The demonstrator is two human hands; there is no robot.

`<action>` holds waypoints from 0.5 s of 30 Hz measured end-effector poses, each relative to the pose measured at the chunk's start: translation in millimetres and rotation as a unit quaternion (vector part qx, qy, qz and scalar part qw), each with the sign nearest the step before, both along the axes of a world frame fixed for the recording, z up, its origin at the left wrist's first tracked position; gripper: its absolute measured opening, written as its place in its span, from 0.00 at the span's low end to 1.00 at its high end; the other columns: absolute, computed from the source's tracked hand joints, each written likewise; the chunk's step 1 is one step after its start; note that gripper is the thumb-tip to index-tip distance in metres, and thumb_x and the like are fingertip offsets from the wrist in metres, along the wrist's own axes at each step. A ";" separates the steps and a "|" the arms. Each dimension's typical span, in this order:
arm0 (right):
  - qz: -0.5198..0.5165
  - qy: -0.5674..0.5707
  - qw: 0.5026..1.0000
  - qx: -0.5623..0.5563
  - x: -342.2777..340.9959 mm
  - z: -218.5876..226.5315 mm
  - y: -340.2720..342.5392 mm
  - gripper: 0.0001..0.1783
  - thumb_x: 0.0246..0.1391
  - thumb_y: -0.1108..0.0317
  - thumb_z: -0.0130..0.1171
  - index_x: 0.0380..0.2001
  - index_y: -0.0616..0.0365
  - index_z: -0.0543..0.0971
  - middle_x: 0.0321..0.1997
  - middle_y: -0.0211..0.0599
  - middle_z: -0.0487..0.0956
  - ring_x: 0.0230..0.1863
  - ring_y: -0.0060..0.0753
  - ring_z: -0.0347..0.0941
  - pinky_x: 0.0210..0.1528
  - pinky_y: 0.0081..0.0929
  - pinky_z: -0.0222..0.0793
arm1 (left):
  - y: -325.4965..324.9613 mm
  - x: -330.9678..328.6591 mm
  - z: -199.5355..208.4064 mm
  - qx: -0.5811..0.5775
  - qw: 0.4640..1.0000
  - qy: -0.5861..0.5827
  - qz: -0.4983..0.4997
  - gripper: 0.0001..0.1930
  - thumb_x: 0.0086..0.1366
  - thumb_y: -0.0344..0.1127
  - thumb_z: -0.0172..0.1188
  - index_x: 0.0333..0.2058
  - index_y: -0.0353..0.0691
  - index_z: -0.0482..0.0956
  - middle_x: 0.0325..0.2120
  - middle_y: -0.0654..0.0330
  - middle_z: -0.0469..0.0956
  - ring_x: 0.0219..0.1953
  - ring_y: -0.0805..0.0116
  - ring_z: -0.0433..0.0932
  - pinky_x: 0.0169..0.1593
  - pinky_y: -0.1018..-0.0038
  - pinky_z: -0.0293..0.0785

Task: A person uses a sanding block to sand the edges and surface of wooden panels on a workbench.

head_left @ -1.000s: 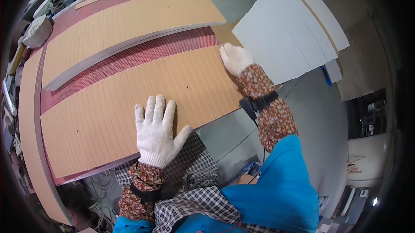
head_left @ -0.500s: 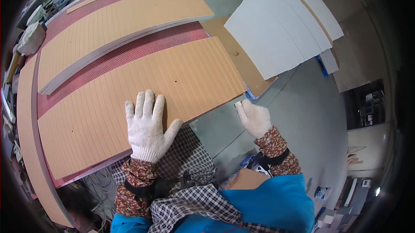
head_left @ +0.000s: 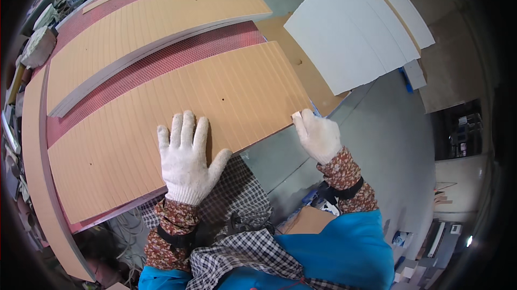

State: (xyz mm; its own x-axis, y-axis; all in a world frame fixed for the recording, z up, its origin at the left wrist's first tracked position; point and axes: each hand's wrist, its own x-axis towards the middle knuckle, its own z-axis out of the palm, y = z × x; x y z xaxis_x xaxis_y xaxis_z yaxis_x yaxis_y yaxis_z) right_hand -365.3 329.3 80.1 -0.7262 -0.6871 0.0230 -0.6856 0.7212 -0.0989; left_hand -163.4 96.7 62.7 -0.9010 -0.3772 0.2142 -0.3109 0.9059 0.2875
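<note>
Panel (head_left: 134,134) — two dots (head_left: 223,99); left hand (head_left: 186,166) atop; right hand (head_left: 319,138) at edge

Light-brown, wood-grain rectangular panel (head_left: 129,139): flat, two small dark spots on its face, lying on the red mesh-patterned tabletop (head_left: 188,48).
Small pale piece (head_left: 296,115): pinched in the white-gloved right hand (head_left: 319,136), at the panel's near right corner.

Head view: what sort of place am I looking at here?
Probably a woodworking or furniture-panel workshop: a grooved, wood-coloured panel lies on a red-topped workbench, and large white boards are beyond its right end.
</note>
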 end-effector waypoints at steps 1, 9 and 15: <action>0.001 -0.001 1.000 -0.003 -7.7 -1.9 -7.4 0.20 0.75 0.55 0.47 0.36 0.59 0.76 0.22 0.50 0.82 0.26 0.57 0.82 0.30 0.51 0.76 | 0.2 0.1 1.3 0.003 1.000 -0.002 0.002 0.40 0.61 0.56 0.70 0.65 0.36 0.71 0.67 0.42 0.68 0.73 0.41 0.61 0.76 0.41 0.49; 0.042 0.022 0.999 0.021 -92.5 -2.9 -108.1 0.20 0.72 0.57 0.44 0.37 0.58 0.80 0.34 0.55 0.85 0.37 0.59 0.84 0.38 0.55 0.80 | 1.4 -1.2 1.2 0.020 1.000 -0.006 0.001 0.41 0.59 0.55 0.71 0.65 0.37 0.71 0.67 0.42 0.68 0.73 0.41 0.61 0.76 0.40 0.48; 0.023 0.009 0.999 0.034 -143.2 -4.8 -178.3 0.24 0.70 0.52 0.44 0.44 0.58 0.84 0.45 0.54 0.86 0.48 0.62 0.84 0.52 0.58 0.79 | 0.7 1.5 0.9 0.027 1.000 0.001 0.004 0.41 0.59 0.54 0.71 0.64 0.37 0.71 0.66 0.42 0.68 0.73 0.41 0.60 0.75 0.39 0.49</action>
